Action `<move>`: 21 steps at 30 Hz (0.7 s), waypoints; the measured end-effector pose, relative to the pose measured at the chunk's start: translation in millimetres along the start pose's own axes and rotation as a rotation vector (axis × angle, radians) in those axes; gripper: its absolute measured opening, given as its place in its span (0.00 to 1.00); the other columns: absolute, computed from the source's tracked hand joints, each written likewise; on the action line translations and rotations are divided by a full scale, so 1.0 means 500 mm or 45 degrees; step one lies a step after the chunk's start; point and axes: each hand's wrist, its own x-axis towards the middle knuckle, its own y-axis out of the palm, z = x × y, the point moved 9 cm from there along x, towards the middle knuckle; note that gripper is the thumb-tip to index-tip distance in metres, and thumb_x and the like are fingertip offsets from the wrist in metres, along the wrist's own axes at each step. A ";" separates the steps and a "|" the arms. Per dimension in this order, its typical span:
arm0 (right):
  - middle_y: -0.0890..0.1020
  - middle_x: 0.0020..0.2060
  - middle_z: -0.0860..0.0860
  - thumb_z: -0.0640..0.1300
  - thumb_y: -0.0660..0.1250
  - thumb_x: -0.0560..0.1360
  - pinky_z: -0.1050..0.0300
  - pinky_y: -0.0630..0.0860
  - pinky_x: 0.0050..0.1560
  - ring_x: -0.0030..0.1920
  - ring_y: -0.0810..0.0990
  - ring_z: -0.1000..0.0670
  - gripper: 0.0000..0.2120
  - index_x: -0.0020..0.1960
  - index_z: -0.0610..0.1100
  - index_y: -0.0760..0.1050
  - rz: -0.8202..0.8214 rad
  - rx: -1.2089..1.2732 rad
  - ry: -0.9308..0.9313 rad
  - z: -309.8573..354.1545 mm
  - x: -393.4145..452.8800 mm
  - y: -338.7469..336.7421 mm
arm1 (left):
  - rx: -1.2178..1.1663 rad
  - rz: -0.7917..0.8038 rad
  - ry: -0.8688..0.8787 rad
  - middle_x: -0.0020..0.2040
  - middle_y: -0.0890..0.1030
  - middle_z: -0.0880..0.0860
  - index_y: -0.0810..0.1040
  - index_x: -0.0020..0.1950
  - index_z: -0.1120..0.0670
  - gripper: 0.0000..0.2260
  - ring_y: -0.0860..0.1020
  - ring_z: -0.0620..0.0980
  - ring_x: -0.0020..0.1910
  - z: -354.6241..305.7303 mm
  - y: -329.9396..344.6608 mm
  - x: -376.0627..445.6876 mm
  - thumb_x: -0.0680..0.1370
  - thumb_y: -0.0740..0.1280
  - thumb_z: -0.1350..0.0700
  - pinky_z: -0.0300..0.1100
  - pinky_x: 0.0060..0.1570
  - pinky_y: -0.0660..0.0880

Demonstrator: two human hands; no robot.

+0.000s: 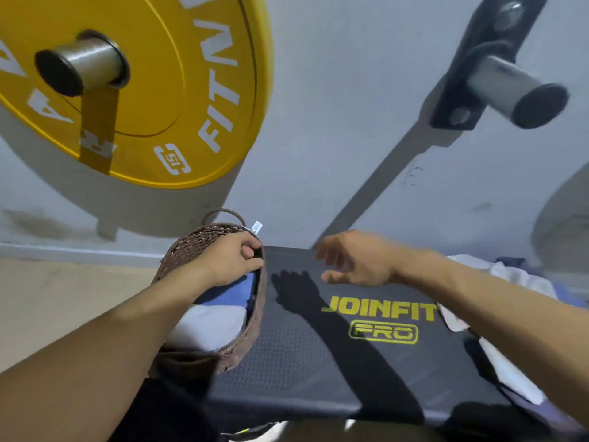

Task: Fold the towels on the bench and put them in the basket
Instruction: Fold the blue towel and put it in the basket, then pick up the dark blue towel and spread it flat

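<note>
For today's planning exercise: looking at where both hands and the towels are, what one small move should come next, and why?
Probably the right hand should swing right and take a towel from the pile. That hand hovers open and empty over the bare bench, unfolded towels lie at the bench's right end, and the left hand grips the basket rim, with folded towels already inside.

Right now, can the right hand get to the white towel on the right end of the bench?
Probably yes. The right hand hovers open over the bare bench, holding nothing, and the white towel lies uncovered just under that forearm. The left hand grips the basket rim, out of the way.
</note>
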 end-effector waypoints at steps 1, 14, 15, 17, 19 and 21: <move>0.83 0.52 0.51 0.55 0.69 0.76 0.59 0.76 0.51 0.50 0.82 0.49 0.20 0.62 0.46 0.75 0.032 -0.009 0.061 -0.043 -0.044 -0.010 | -0.013 0.045 0.039 0.41 0.80 0.50 0.79 0.53 0.52 0.09 0.74 0.43 0.34 -0.044 0.030 0.008 0.74 0.73 0.56 0.36 0.39 0.74; 0.78 0.53 0.50 0.53 0.71 0.75 0.58 0.69 0.50 0.55 0.77 0.48 0.17 0.61 0.49 0.78 -0.342 0.191 0.806 -0.590 -0.543 0.028 | 0.056 0.487 0.568 0.52 0.76 0.46 0.77 0.60 0.52 0.15 0.76 0.46 0.51 -0.617 0.574 0.030 0.76 0.70 0.49 0.34 0.48 0.69; 0.76 0.56 0.48 0.53 0.72 0.74 0.60 0.67 0.51 0.58 0.76 0.47 0.19 0.63 0.50 0.77 -0.380 0.265 0.873 -0.624 -0.565 0.041 | 0.059 0.461 0.595 0.58 0.74 0.48 0.75 0.63 0.51 0.19 0.73 0.47 0.57 -0.646 0.605 0.032 0.75 0.71 0.47 0.35 0.54 0.68; 0.74 0.64 0.45 0.57 0.74 0.71 0.61 0.66 0.53 0.63 0.74 0.46 0.28 0.68 0.51 0.73 -0.404 0.419 1.015 -0.688 -0.597 0.074 | 0.040 0.437 0.633 0.65 0.68 0.48 0.70 0.68 0.46 0.26 0.68 0.46 0.63 -0.693 0.662 0.033 0.73 0.72 0.42 0.43 0.64 0.67; 0.72 0.68 0.47 0.62 0.74 0.69 0.59 0.68 0.52 0.60 0.75 0.47 0.36 0.73 0.54 0.67 -0.316 0.533 1.144 -0.733 -0.613 0.118 | 0.029 0.437 0.643 0.67 0.64 0.45 0.66 0.71 0.41 0.32 0.65 0.46 0.65 -0.722 0.718 0.033 0.70 0.72 0.38 0.50 0.68 0.65; 0.74 0.65 0.50 0.61 0.73 0.70 0.60 0.72 0.43 0.49 0.78 0.50 0.37 0.74 0.53 0.64 -0.215 0.673 1.184 -0.752 -0.608 0.164 | 0.144 0.445 0.659 0.73 0.58 0.46 0.59 0.74 0.37 0.40 0.61 0.52 0.71 -0.732 0.772 0.034 0.66 0.73 0.34 0.56 0.71 0.60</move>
